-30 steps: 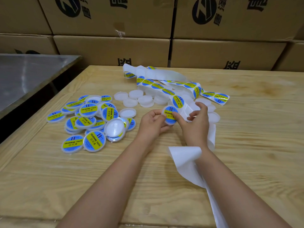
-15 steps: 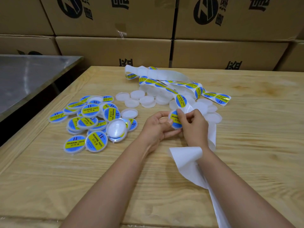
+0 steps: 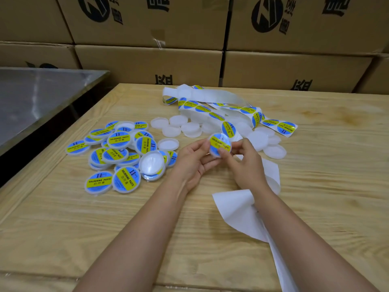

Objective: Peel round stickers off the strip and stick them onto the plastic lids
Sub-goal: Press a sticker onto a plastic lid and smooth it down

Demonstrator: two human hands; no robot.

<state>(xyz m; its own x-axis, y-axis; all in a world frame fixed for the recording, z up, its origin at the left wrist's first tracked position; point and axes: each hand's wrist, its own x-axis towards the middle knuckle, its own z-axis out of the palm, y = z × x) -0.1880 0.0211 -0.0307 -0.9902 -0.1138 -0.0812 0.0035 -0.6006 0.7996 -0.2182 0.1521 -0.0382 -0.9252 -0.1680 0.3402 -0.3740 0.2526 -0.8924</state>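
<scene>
Between my two hands, above the table's middle, is a white plastic lid (image 3: 219, 143) with a blue and yellow round sticker on its face. My left hand (image 3: 193, 163) grips its left rim with fingers and thumb. My right hand (image 3: 244, 163) holds the right side, thumb pressing on the sticker. The sticker strip (image 3: 216, 115) lies coiled behind, several blue stickers on it; its bare white backing (image 3: 237, 213) trails under my right forearm toward the near edge. Plain white lids (image 3: 179, 128) lie behind my hands.
A heap of labelled lids (image 3: 117, 152) lies at the left of the wooden table (image 3: 105, 228). More plain lids (image 3: 271, 146) sit at the right. Stacked cardboard boxes (image 3: 147, 64) wall the back. A steel table (image 3: 37, 98) stands at left.
The sticker has come off the strip onto the lid. Both hands turned the lid face-up and my right thumb moved onto the sticker.
</scene>
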